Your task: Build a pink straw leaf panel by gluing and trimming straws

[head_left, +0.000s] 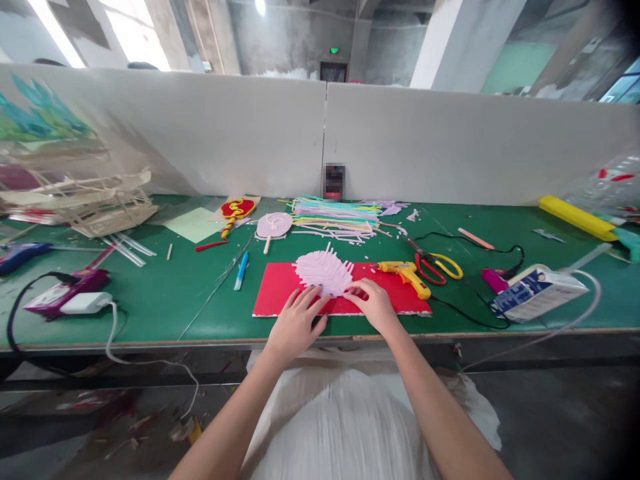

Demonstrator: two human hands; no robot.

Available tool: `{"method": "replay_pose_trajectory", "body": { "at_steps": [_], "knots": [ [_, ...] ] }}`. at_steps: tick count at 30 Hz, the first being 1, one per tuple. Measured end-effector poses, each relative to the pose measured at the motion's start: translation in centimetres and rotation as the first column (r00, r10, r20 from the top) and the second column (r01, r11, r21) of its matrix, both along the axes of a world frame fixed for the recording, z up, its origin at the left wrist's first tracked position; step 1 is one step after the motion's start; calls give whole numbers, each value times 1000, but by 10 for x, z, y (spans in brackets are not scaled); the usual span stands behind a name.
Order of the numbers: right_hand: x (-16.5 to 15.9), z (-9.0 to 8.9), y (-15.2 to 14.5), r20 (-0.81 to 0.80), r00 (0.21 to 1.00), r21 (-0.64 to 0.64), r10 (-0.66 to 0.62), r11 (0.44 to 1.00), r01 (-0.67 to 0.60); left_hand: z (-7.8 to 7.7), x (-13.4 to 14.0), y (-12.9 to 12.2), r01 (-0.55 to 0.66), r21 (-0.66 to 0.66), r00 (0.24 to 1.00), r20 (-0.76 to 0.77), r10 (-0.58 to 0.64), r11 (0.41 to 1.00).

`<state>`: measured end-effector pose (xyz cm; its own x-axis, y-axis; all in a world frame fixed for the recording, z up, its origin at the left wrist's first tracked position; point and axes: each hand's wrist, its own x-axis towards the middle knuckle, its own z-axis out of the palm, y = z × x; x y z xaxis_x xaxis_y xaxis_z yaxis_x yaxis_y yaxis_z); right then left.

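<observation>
Lilac strip panel (323, 270) touching our spread left hand (296, 323) seems light, fragile; we'd hold its rim beside our right hand (375, 304), grip unclear.

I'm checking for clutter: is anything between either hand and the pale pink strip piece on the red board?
Nothing visible: the left hand and right hand are both at the near edge of the pale pink strip piece. The yellow glue gun lies off to its right.

My bare forearms (433, 400) reach forward, angling inward. My left hand (295, 327) is palm down, fingers (300, 300) extended and slightly apart, thumb (320, 325) out to the side. My right hand (375, 303) is near it, fingers bent, pointing leftward.
</observation>
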<state>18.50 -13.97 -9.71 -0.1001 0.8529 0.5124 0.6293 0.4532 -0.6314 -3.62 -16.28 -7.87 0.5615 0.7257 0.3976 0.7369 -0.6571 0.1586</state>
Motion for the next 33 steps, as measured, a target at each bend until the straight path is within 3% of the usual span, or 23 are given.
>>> {"method": "replay_pose_trajectory", "body": {
  "at_steps": [28, 33],
  "knots": [
    [1, 1, 0, 59, 998, 61, 17, 998, -21, 2, 2, 1, 2, -22, 1000, -21, -3, 1000],
    [-3, 6, -6, 68, 997, 154, -45, 987, 34, 1, 2, 0, -29, -24, 999, 18, 29, 999]
  ]
}}
